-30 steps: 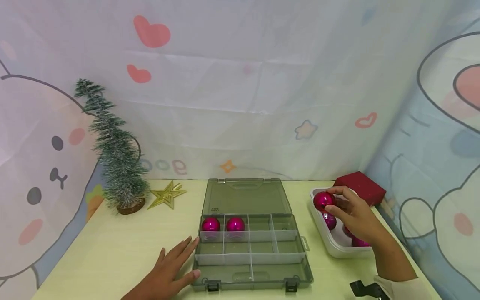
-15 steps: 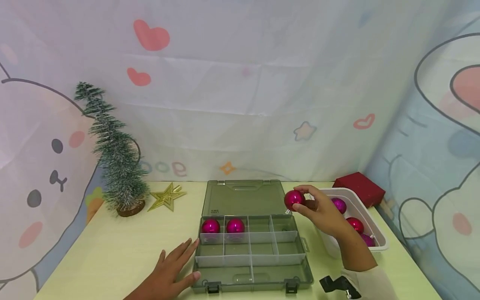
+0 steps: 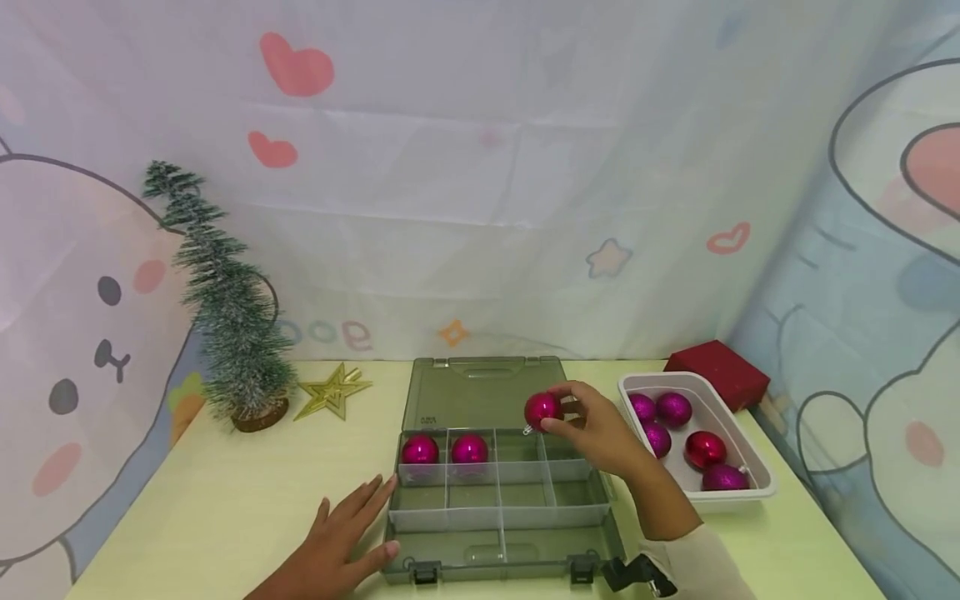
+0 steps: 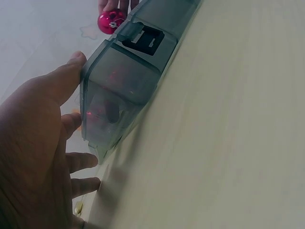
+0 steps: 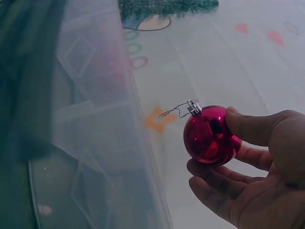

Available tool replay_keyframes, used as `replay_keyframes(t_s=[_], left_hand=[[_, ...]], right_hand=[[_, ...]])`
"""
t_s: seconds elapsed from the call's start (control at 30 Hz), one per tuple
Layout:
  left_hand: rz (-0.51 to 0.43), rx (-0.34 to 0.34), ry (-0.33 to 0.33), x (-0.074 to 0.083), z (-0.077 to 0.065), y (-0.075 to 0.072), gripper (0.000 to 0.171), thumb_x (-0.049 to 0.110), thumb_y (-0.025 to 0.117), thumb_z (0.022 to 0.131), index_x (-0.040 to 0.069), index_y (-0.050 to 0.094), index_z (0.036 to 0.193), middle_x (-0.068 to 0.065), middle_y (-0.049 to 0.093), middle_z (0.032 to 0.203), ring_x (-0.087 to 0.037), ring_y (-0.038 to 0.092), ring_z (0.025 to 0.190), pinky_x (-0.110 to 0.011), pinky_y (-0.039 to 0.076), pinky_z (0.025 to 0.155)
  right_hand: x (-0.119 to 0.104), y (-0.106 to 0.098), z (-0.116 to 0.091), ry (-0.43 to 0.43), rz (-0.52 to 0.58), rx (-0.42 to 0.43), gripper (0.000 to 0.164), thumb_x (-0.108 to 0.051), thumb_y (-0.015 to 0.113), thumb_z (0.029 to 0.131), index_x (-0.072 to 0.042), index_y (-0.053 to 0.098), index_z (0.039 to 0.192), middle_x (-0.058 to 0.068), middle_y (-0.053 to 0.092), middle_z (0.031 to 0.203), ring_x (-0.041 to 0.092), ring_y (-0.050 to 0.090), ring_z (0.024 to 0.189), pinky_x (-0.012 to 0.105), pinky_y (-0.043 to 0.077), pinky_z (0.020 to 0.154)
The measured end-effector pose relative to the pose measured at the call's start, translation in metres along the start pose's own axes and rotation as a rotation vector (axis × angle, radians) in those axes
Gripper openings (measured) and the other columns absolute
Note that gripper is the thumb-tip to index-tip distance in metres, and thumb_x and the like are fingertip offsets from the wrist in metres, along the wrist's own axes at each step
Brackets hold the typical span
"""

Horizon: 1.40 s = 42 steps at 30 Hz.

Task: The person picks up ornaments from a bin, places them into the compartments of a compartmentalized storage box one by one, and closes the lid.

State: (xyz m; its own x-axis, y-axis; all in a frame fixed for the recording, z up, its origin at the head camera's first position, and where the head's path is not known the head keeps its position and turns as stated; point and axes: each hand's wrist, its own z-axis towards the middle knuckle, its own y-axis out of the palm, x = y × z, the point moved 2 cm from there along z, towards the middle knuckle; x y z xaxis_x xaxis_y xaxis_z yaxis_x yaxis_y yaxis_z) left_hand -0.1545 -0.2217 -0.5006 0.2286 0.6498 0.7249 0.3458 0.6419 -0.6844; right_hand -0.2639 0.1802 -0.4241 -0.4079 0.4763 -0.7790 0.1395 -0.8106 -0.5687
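Observation:
My right hand [image 3: 600, 427] pinches a shiny pink-red Christmas ball [image 3: 543, 411] between thumb and fingers, over the back row of a divided grey plastic box [image 3: 450, 537]. In the right wrist view the ball [image 5: 209, 136] shows a silver cap with a wire hook. Two glossy magenta balls [image 3: 470, 449] sit in the two left compartments of that row. With fingers spread, my left hand [image 3: 337, 537] rests at the box's left side, and in the left wrist view its thumb and fingertips lie along the box wall [image 4: 114, 86]. The box lid [image 3: 480, 396] lies folded back.
A white tub [image 3: 761, 479] at right holds several magenta and red balls [image 3: 705, 450]. Behind it lies a dark red box [image 3: 718, 375]. At left stand a small artificial Christmas tree [image 3: 236, 333] and a gold star [image 3: 333, 392] lying flat. A printed cloth backdrop closes off the back.
My right hand has carried the pink-red ball leftward from above the white tub to over the box's back row. My left hand has stayed at the box's side.

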Motion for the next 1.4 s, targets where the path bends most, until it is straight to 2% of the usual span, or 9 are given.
replay_keyframes(t_s=[0.13, 0.3, 0.6, 0.8, 1.13, 1.4], left_hand=[[0.009, 0.008, 0.000, 0.000, 0.000, 0.000, 0.079, 0.043, 0.062, 0.112, 0.027, 0.020, 0.178, -0.023, 0.020, 0.182, -0.060, 0.017, 0.165, -0.096, -0.010, 0.111], [0.023, 0.015, 0.003, 0.000, 0.000, -0.001, 0.080, 0.044, 0.063, 0.112, 0.028, 0.020, 0.177, -0.023, 0.022, 0.182, -0.059, 0.018, 0.166, -0.096, -0.010, 0.112], [-0.007, 0.009, -0.012, -0.002, -0.002, 0.001, 0.079, 0.044, 0.062, 0.112, 0.028, 0.021, 0.177, -0.023, 0.023, 0.181, -0.057, 0.016, 0.167, -0.095, -0.011, 0.113], [0.000, 0.009, -0.012, -0.002, -0.003, 0.003, 0.078, 0.045, 0.061, 0.112, 0.029, 0.021, 0.177, -0.023, 0.024, 0.181, -0.056, 0.018, 0.167, -0.095, -0.010, 0.112], [0.012, 0.003, -0.021, 0.000, -0.001, 0.001, 0.079, 0.046, 0.061, 0.112, 0.030, 0.021, 0.177, -0.022, 0.024, 0.181, -0.057, 0.016, 0.167, -0.095, -0.012, 0.113], [0.021, 0.009, -0.017, -0.002, 0.000, 0.002, 0.079, 0.047, 0.062, 0.111, 0.030, 0.022, 0.177, -0.021, 0.028, 0.180, -0.056, 0.017, 0.167, -0.095, -0.011, 0.113]], right_hand=[[0.000, 0.009, 0.002, 0.010, 0.001, 0.008, 0.044, -0.011, 0.080, 0.102, 0.002, 0.063, 0.140, 0.021, 0.066, 0.132, 0.038, 0.075, 0.118, 0.042, 0.067, 0.095], [0.000, 0.022, 0.006, 0.005, -0.060, 0.011, 0.042, -0.009, 0.082, 0.099, 0.001, 0.066, 0.136, 0.018, 0.071, 0.128, 0.035, 0.074, 0.117, 0.048, 0.066, 0.097], [0.008, 0.038, 0.002, -0.038, -0.157, -0.035, 0.041, -0.019, 0.081, 0.101, -0.001, 0.067, 0.135, 0.014, 0.072, 0.130, 0.037, 0.068, 0.127, 0.062, 0.055, 0.109], [0.008, 0.042, -0.001, -0.085, -0.217, -0.051, 0.039, -0.016, 0.080, 0.101, 0.000, 0.067, 0.133, 0.015, 0.070, 0.128, 0.038, 0.066, 0.126, 0.061, 0.053, 0.108], [0.011, 0.043, -0.002, -0.001, -0.253, -0.092, 0.036, -0.024, 0.080, 0.102, -0.007, 0.069, 0.132, 0.014, 0.066, 0.137, 0.040, 0.060, 0.133, 0.067, 0.048, 0.109], [0.015, 0.045, -0.002, -0.028, -0.326, -0.109, 0.032, -0.027, 0.081, 0.101, -0.009, 0.073, 0.126, 0.012, 0.065, 0.132, 0.039, 0.057, 0.132, 0.065, 0.044, 0.102]])
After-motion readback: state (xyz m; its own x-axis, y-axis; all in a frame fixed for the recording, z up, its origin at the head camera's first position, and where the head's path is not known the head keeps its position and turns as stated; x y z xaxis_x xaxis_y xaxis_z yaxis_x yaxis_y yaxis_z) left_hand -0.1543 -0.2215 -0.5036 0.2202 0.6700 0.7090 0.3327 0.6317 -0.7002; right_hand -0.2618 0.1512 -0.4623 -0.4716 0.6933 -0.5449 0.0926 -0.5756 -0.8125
